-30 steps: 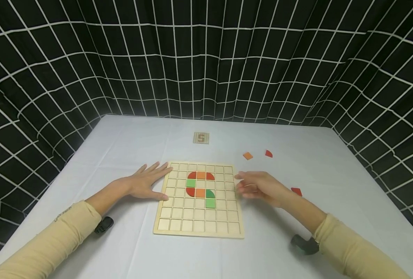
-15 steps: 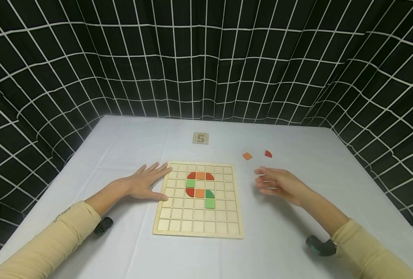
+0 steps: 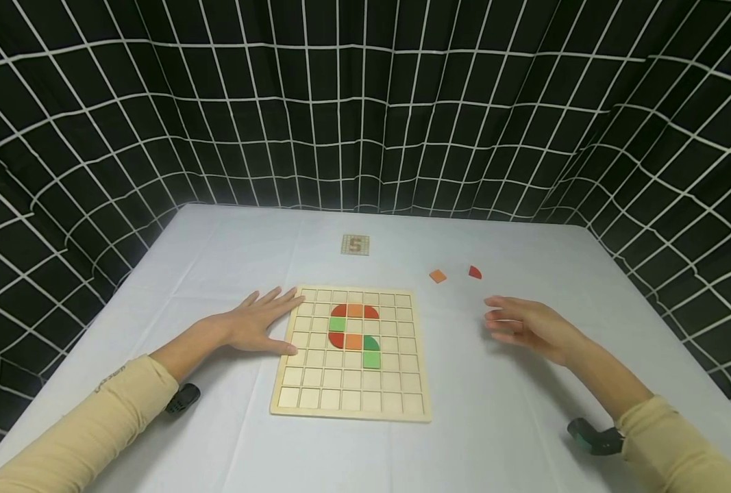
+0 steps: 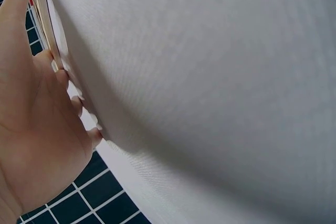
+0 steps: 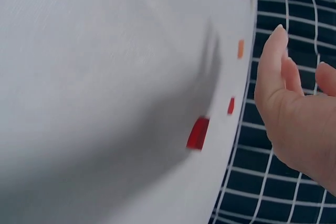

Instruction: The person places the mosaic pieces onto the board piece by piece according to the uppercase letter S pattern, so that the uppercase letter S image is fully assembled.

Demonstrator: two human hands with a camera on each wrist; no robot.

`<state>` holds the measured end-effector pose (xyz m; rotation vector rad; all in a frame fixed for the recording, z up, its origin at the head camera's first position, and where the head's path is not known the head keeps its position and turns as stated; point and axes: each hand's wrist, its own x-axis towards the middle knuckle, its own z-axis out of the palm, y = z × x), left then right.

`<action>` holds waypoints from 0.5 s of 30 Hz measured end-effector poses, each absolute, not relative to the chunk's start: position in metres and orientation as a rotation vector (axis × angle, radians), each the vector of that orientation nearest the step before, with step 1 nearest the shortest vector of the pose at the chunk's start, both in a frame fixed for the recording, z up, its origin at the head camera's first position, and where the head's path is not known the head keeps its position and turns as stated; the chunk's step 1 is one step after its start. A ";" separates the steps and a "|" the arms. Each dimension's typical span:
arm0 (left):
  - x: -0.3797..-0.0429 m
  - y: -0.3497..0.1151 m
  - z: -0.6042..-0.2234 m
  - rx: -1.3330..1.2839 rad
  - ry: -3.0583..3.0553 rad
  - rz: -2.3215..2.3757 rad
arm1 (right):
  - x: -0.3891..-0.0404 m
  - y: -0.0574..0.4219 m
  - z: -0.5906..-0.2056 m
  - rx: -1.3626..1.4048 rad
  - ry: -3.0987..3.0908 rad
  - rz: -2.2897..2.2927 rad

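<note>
A wooden grid board (image 3: 350, 398) lies on the white table. Set in its cells are red quarter-circle tiles (image 3: 336, 339), orange square tiles (image 3: 353, 342), light green square tiles (image 3: 371, 359) and a dark green quarter-circle tile (image 3: 370, 342). My left hand (image 3: 251, 330) rests at the board's left edge, fingers spread, fingertips and thumb touching the rim. Well right of the board, my right hand (image 3: 528, 329) hovers over the table with loosely bent fingers and nothing in them. Beneath it a red tile (image 5: 198, 133) shows in the right wrist view, hidden in the head view.
Behind the board lies a small card (image 3: 355, 244) with a blocky figure on a grid. A loose orange tile (image 3: 438, 276) and a red quarter-circle tile (image 3: 475, 272) lie beyond the board's right corner. Black curtains (image 3: 353, 109) with white grid lines surround the table.
My right hand has moved right, from beside the board's right edge to over the red tile, which it now covers in the head view. My left hand has stayed at the board.
</note>
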<state>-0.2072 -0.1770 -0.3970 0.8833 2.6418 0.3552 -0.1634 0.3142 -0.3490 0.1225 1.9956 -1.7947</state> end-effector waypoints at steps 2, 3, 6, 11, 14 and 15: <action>-0.207 -0.177 -0.397 0.884 2.642 0.351 | -0.163 0.321 -0.350 0.133 1.996 -1.797; -0.207 -0.177 -0.396 0.884 2.641 0.350 | -0.163 0.324 -0.350 0.137 1.999 -1.793; -0.207 -0.177 -0.396 0.882 2.639 0.349 | -0.163 0.334 -0.352 0.157 2.009 -1.780; -0.207 -0.176 -0.395 0.876 2.635 0.349 | -0.162 0.347 -0.355 0.180 2.035 -1.770; -0.207 -0.176 -0.394 0.873 2.632 0.355 | -0.162 0.353 -0.358 0.194 2.070 -1.756; -0.207 -0.176 -0.394 0.872 2.631 0.357 | -0.162 0.355 -0.359 0.197 2.088 -1.743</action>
